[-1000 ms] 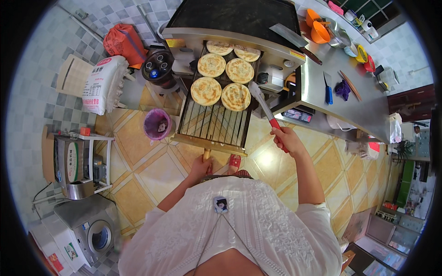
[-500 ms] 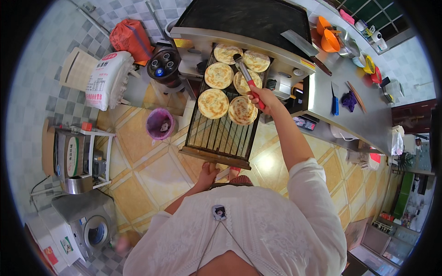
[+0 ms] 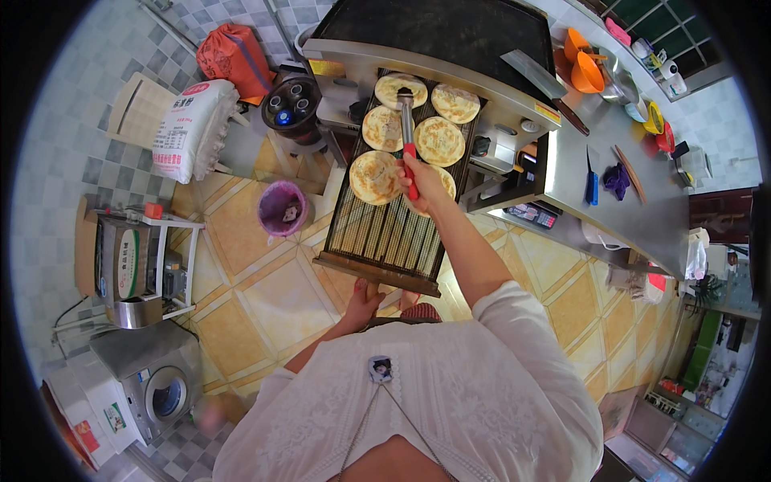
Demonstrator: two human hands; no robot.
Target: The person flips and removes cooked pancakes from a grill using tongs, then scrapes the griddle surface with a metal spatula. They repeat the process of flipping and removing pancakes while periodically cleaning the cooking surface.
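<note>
The right hand (image 3: 421,183) partly hides one flatbread (image 3: 447,182).

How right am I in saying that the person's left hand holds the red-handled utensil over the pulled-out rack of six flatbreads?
Almost right, but the hand is wrong. The head view shows the right hand holding the red-handled utensil over the pulled-out rack of six flatbreads; the left hand is at the rack's front.

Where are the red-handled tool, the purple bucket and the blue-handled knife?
Red-handled tool (image 3: 407,128): head view, on its metal shaft.
Purple bucket (image 3: 275,195): head view, on its inner wall.
Blue-handled knife (image 3: 592,189): head view, on its handle.
</note>
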